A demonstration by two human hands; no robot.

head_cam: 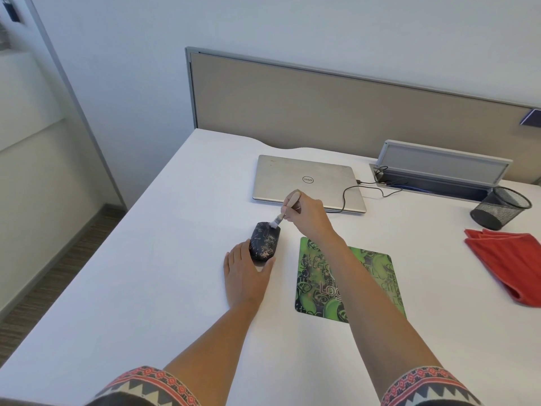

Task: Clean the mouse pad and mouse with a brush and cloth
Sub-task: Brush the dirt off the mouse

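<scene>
My left hand (245, 275) lies flat, fingers straight, bracing the mouse (265, 243) left of the mouse pad (376, 276). My right hand (308, 215) grips the brush (286, 209), bristles on the mouse's far end. Beyond the cloth (509, 265), mesh cup (501, 208) tipped; contents indiscernible. Table (140, 259) stretches left to its edge.

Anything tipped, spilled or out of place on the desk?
Yes: the black mesh cup lies tipped on its side near the red cloth. Pale crumbs speckle the mouse, which sits off the mouse pad.
</scene>
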